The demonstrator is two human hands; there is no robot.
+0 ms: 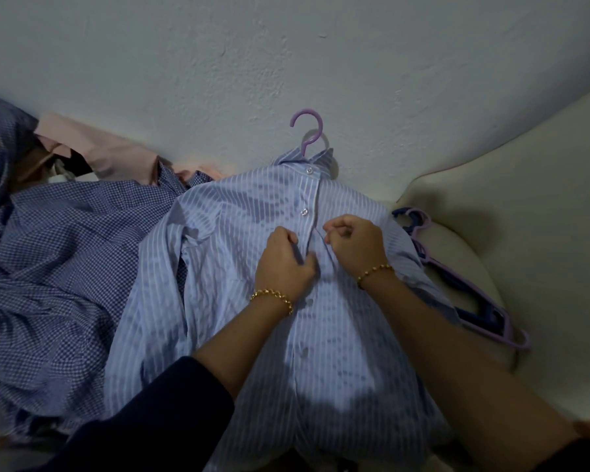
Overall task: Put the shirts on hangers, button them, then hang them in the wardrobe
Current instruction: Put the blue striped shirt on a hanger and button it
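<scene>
The striped shirt (pixel 239 216) looks light and limp, so it is best taken at the placket edges beside each button. Pale blue, white-striped, top two buttons done, it lies on a lilac hanger (pixel 304 148) beneath the left hand (pixel 285 258) and right hand (pixel 353 241), which are close together, each pinching the placket. Spare hangers (pixel 474 313) lie to their right, a checked shirt (pixel 65 250) to their left.

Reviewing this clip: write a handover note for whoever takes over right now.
Left hand and right hand both pinch the front edges of the striped shirt, just below its second button.
The striped shirt lies flat on the purple hanger; the checked shirt lies to its left, spare hangers to its right.
Done: hanger in, top two buttons fastened.
Left: remaining buttons, hang it up, then the checked shirt.
</scene>
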